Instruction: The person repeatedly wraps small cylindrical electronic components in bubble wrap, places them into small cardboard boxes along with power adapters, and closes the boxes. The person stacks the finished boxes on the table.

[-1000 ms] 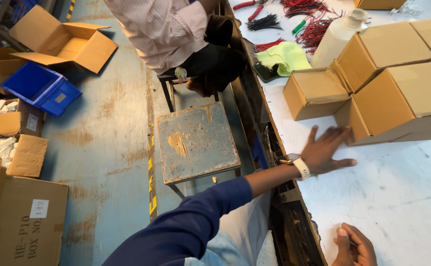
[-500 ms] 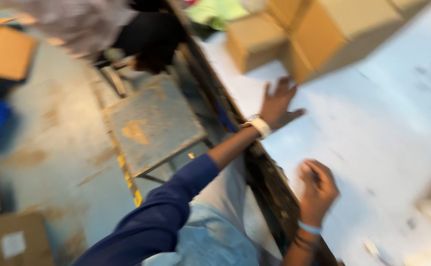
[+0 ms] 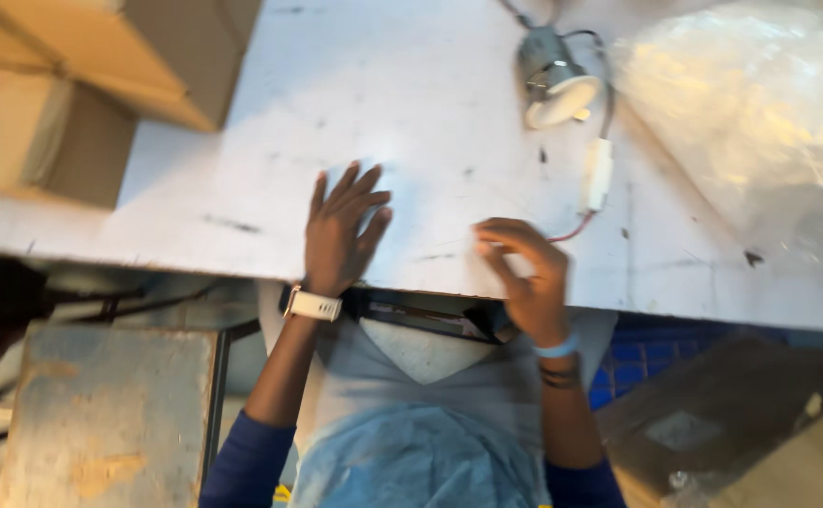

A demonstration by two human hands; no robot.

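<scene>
Nearest the camera: blue sleeves and a pale blue garment at the lower edge of the view. To the left stands a worn grey stool (image 3: pixel 110 414); to the right, blue crates (image 3: pixel 656 362) sit beneath the bench.

Left hand (image 3: pixel 341 235): lies flat, palm down, on the white bench (image 3: pixel 411 103) near its front edge, fingers spread and fully extended, holding nothing. A white watch (image 3: pixel 314 304) is on its wrist.

Right hand (image 3: pixel 524 273): raised at the front edge of the bench, fingers curled inward toward the thumb, partly closed. Motion blur prevents telling whether anything is pinched between them. A thin red wire (image 3: pixel 571 230) runs just beside its fingertips; contact cannot be confirmed. A blue band sits on the wrist.

Farther in: the red wire leads up to a white inline connector (image 3: pixel 598 174), which is cabled to a small round lamp fitting (image 3: pixel 552 80) lying on the bench, well apart from both hands.

Farthest: cardboard boxes (image 3: pixel 63 85) at upper left; a clear plastic bag (image 3: pixel 759 122) at upper right
</scene>
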